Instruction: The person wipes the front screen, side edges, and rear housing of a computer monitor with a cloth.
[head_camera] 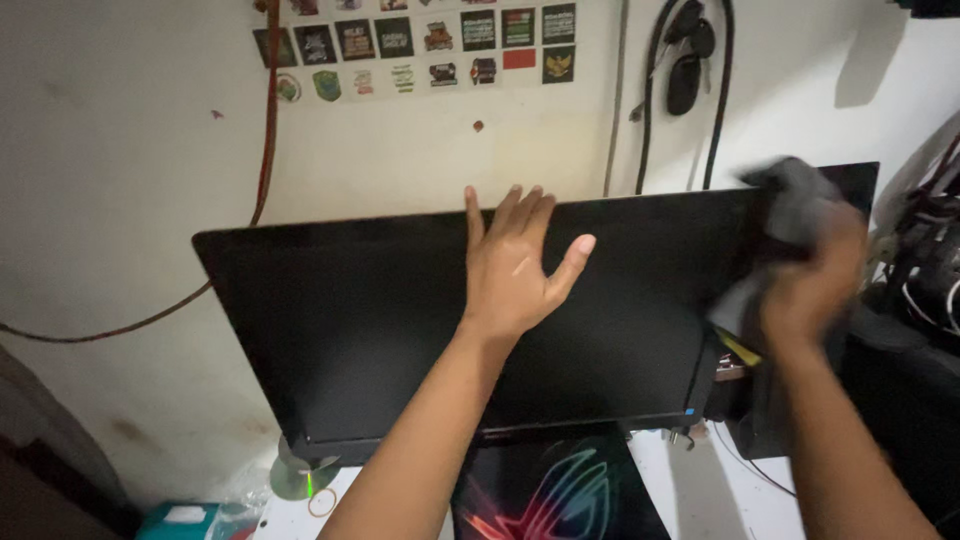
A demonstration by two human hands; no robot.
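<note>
A black flat monitor with a dark screen stands against a white wall. My left hand lies flat on the upper middle of the screen, fingers spread, reaching the top edge. My right hand, blurred with motion, presses a grey cloth against the monitor's upper right corner.
Stickers cover the wall above. Black cables and keys hang at upper right, and an orange cable runs down the wall at left. A colourful mouse pad and a disc lie on the white desk. Dark equipment with wires stands at right.
</note>
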